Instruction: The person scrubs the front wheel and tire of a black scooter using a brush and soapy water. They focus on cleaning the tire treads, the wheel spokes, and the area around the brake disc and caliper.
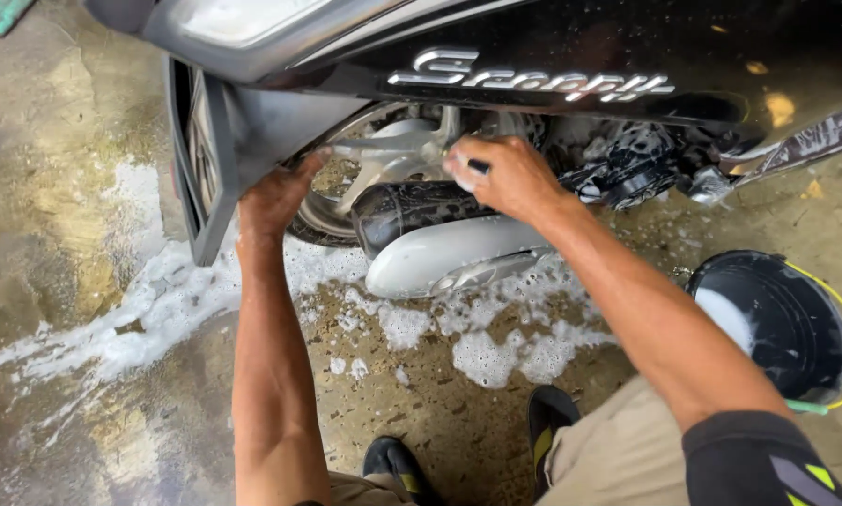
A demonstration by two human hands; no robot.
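The scooter's black body panel (627,47) is glossy plastic, wet and beaded with droplets, shiny enough to throw reflections. The exhaust cover (449,248) under my right hand (505,178) looks like smooth silvery plastic or painted metal, can't tell which, with a dark glossy muffler (402,211) above it. The wheel (384,159) by my left hand (276,197) is dull grey cast metal, and the mudflap (220,159) is matt grey plastic. Concrete floor (74,187) is rough, pitted and wet, with white soap foam (159,309) on it. The bucket (777,319) is smooth black plastic. My trousers (618,450) are plain matt beige cloth.
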